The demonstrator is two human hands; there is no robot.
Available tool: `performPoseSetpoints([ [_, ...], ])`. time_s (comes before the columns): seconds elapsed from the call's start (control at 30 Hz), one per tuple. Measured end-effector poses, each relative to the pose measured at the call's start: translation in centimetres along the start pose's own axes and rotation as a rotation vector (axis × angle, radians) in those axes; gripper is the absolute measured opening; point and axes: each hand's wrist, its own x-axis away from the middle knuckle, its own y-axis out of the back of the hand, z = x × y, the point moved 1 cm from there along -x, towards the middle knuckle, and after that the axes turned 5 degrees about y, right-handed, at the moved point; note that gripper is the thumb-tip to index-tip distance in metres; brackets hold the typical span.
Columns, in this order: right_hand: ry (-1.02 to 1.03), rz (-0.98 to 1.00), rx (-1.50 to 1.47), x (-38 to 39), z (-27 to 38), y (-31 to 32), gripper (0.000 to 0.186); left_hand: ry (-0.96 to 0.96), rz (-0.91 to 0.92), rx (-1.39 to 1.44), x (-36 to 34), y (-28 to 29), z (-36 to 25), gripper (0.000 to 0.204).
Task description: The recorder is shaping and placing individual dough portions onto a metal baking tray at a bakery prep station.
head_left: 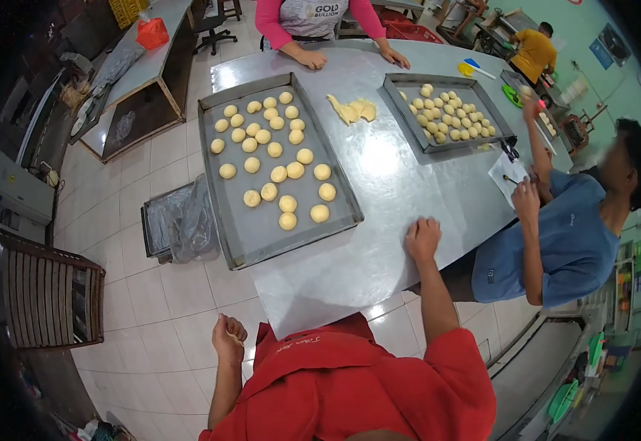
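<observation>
My left hand (228,339) hangs off the table's near left corner, fingers curled closed; a pale bit shows at them, too small to name. On the metal table (298,283) rests my right hand (423,239), fingers bent down and closed against the top; whatever is under the palm is hidden. Left of it lies a large grey tray (243,220) with several round yellow dough balls (274,150) spread loosely. Beyond, a flat torn piece of dough (351,109) lies on the metal. A second tray (438,145) at the far right holds smaller, closely packed dough balls (449,121).
Across the table a person in pink sleeves (313,59) rests both hands on its edge. At right, a person in a blue shirt (555,239) holds a small tool over white paper (504,176). Black scissors (510,149) lie by the tray. Plastic-covered trays (188,220) stand below the left edge.
</observation>
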Motion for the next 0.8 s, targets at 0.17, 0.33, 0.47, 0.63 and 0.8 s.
performPoseSetpoints([
  [0.17,-0.017,0.022,-0.048,-1.7,4.6,-2.1,0.013,0.055,0.094,-0.105,-1.5,-1.8,1.3,0.041],
  [0.33,0.213,0.081,-0.156,4.6,2.5,1.5,0.017,-0.004,0.089,-0.146,-0.9,-1.9,0.6,0.041],
  [0.47,0.011,0.005,0.013,1.9,-1.6,1.0,0.018,-0.039,0.076,-0.059,0.3,-1.7,-0.3,0.043],
  [0.63,-0.012,0.019,-0.058,-1.4,3.2,-1.8,0.018,-0.020,0.107,-0.120,0.1,-4.0,0.6,0.039],
  [0.8,0.223,-0.065,-0.318,4.8,3.3,1.1,0.011,0.004,0.153,-0.137,0.4,-5.2,1.0,0.041],
])
